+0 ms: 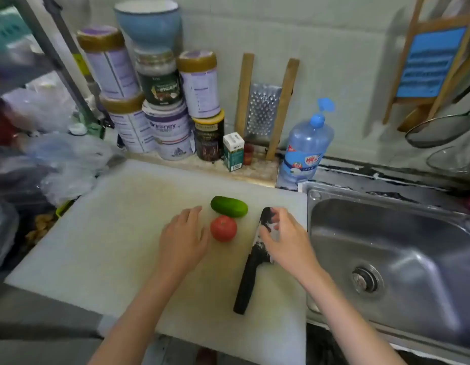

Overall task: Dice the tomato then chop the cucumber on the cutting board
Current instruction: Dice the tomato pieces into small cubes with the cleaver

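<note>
On the white cutting board (102,233) I see the tomato (223,228) near the middle, with the cucumber (229,206) just behind it, its long axis running left to right. My left hand (182,238) lies open and palm-down just left of the tomato, fingers straight. My right hand (284,238) bends its fingers and thumb onto the blade of the knife (251,267), whose handle points toward me beside the sink (413,233); I cannot tell if they pinch it.

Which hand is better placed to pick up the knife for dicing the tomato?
Right. The right hand touches the knife, which lies right of the tomato. The left hand is open beside the tomato, probably ready to steady it.
</note>
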{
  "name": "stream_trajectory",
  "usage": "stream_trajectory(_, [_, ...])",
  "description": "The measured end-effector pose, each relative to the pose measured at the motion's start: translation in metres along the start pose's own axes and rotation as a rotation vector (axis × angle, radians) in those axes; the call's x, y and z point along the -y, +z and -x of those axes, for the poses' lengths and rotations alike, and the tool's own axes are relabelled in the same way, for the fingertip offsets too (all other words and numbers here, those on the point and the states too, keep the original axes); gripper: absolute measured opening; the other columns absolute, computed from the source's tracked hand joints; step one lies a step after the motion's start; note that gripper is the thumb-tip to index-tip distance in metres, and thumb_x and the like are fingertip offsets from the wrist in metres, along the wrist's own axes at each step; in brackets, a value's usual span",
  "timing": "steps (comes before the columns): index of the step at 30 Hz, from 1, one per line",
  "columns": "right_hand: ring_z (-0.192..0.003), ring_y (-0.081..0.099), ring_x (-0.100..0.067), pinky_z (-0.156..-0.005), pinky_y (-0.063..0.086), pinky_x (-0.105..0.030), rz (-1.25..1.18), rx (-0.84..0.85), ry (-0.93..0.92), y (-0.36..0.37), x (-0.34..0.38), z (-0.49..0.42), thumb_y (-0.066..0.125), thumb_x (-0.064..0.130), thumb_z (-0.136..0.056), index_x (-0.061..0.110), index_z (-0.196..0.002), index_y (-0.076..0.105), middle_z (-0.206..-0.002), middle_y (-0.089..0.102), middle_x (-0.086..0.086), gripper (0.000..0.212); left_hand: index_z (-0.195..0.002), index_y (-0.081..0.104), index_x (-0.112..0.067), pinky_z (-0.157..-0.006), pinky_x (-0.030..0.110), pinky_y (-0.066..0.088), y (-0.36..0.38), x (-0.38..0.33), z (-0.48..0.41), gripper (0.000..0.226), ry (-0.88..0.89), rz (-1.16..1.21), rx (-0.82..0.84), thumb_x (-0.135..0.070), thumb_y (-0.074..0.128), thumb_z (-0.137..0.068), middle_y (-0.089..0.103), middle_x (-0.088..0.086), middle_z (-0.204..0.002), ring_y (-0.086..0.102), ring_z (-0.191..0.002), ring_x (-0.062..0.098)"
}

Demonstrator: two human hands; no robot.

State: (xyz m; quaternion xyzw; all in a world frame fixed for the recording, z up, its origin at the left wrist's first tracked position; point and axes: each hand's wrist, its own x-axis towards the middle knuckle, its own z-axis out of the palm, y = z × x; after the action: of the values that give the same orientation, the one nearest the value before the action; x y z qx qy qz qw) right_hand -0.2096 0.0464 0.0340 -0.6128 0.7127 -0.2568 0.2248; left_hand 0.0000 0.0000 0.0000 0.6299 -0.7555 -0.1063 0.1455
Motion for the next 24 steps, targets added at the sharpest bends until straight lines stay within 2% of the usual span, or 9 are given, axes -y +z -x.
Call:
stream_trajectory(4, [-0.101,0.057,-0.031,-0.076,0.044,-0.036,0.180,0.123,0.168,0.036,-0.007,-0.005,0.053,0.038,-0.093,0.015,-0.127,0.037,-0.114,0.057,-0.007,0.044,-0.133,0.053,-0.005,-0.084,0.044,0.049,0.022,0.024,-0.021,0.049,0.037,0.065,0.132,-0.027,0.060,-0.090,0.061,0.019,-0.124,0.060,-0.107,0.040])
stream_trajectory(8, [-0.102,0.059,-0.031,-0.071,0.043,-0.035,0.352,0.250,0.343,0.071,-0.013,-0.006,0.048,0.052,-0.092,0.013,-0.127,0.033,-0.111,0.059,-0.005,0.054,-0.130,0.056,-0.004,-0.089,0.043,0.050,0.048,0.041,-0.037,0.077,0.100,0.177,0.208,-0.061,0.036,-0.083,0.062,0.018,-0.124,0.061,-0.108,0.038])
stream_trajectory(12, [-0.103,0.060,-0.026,-0.073,0.046,-0.034,0.447,0.161,0.424,0.096,-0.009,-0.001,0.044,0.047,-0.093,0.014,-0.136,0.028,-0.122,0.054,-0.003,0.056,-0.142,0.045,-0.012,-0.104,0.035,0.036,0.065,0.043,-0.049,0.082,0.175,0.308,0.305,-0.067,0.040,-0.081,0.053,0.009,-0.139,0.051,-0.125,0.028])
stream_trajectory(15, [-0.100,0.061,-0.024,-0.068,0.043,-0.032,0.503,0.100,0.482,0.105,-0.004,-0.001,0.043,0.043,-0.094,0.014,-0.133,0.032,-0.118,0.055,-0.003,0.050,-0.150,0.032,-0.021,-0.112,0.036,0.033,0.076,0.044,-0.055,0.088,0.227,0.369,0.379,-0.073,0.041,-0.079,0.044,0.002,-0.148,0.043,-0.133,0.021])
stream_trajectory(19, [-0.095,0.063,-0.030,-0.064,0.037,-0.032,0.459,0.058,0.540,0.105,-0.003,-0.005,0.054,0.037,-0.090,0.010,-0.123,0.041,-0.105,0.063,-0.008,0.045,-0.147,0.036,-0.021,-0.105,0.022,0.028,0.082,0.041,-0.058,0.080,0.251,0.445,0.395,-0.058,0.062,-0.082,0.045,0.001,-0.146,0.044,-0.131,0.018])
stream_trajectory(22, [-0.095,0.062,-0.032,-0.069,0.042,-0.034,0.433,0.041,0.580,0.105,-0.003,-0.003,0.057,0.035,-0.088,0.008,-0.120,0.044,-0.105,0.063,-0.011,0.043,-0.143,0.041,-0.019,-0.100,0.022,0.035,0.082,0.039,-0.060,0.074,0.243,0.479,0.389,-0.048,0.071,-0.081,0.048,-0.001,-0.140,0.049,-0.124,0.017])
stream_trajectory(24, [-0.095,0.060,-0.034,-0.070,0.039,-0.034,0.374,0.011,0.606,0.103,-0.003,0.002,0.057,0.033,-0.086,0.008,-0.117,0.047,-0.103,0.061,-0.011,0.041,-0.141,0.042,-0.019,-0.098,0.020,0.035,0.082,0.038,-0.059,0.072,0.234,0.498,0.390,-0.041,0.075,-0.081,0.048,-0.002,-0.138,0.049,-0.122,0.016])
